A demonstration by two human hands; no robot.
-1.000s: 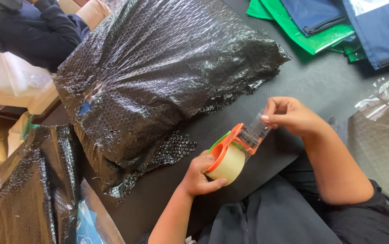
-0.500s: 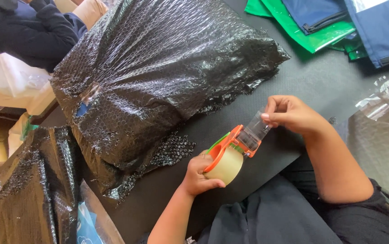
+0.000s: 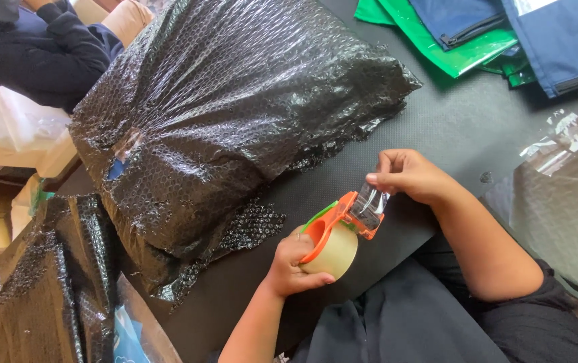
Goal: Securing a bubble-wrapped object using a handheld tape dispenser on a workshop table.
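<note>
Dark tabletop [image 3: 450, 128] underfoot of everything, matte and black, stretching up to the far edge. Down at the near edge, left hand [image 3: 295, 265] wrapped round a tape dispenser [image 3: 332, 232], fingers curled shut on the pale roll of tape, orange frame poking out above the knuckles with a sliver of green beside it. Right hand [image 3: 410, 176] just beyond the dispenser's mouth, thumb and fingertips pinched closed on the clear tape end [image 3: 371, 205], strip pulled up short between dispenser and fingers. Just above and left, almost touching the dispenser, a big parcel [image 3: 235, 114] bundled in black bubble wrap, ragged along its lower edge, a small blue patch showing through a taped gap on its left flank. Second black wrapped bundle [image 3: 40, 282] at lower left. Top right, flat green bags [image 3: 436, 40] under dark blue ones [image 3: 557, 40], zips showing. Far right, clear plastic sheet [image 3: 557, 195], crinkled and shiny. Top left, another person's dark sleeve [image 3: 54, 54].
</note>
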